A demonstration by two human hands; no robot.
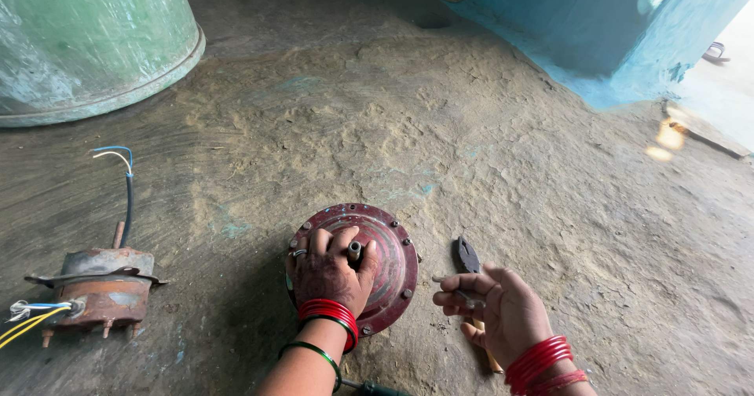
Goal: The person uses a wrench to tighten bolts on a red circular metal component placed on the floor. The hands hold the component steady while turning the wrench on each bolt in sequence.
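Low in the frame's centre, the left hand (328, 274) clenches over the round maroon metal motor cover (389, 262) and its central shaft (354, 249), seemingly heavy, rigid, best gripped at the rim, while the right hand (503, 310) grasps pliers (468, 259).

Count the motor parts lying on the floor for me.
2. A round dark-red metal motor housing lies under the left hand; a rusty motor core with coloured wires sits far left. Others may lie outside the view.

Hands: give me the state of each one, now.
Left hand: closed around the shaft of the round maroon motor housing.
Right hand: gripping the pliers.
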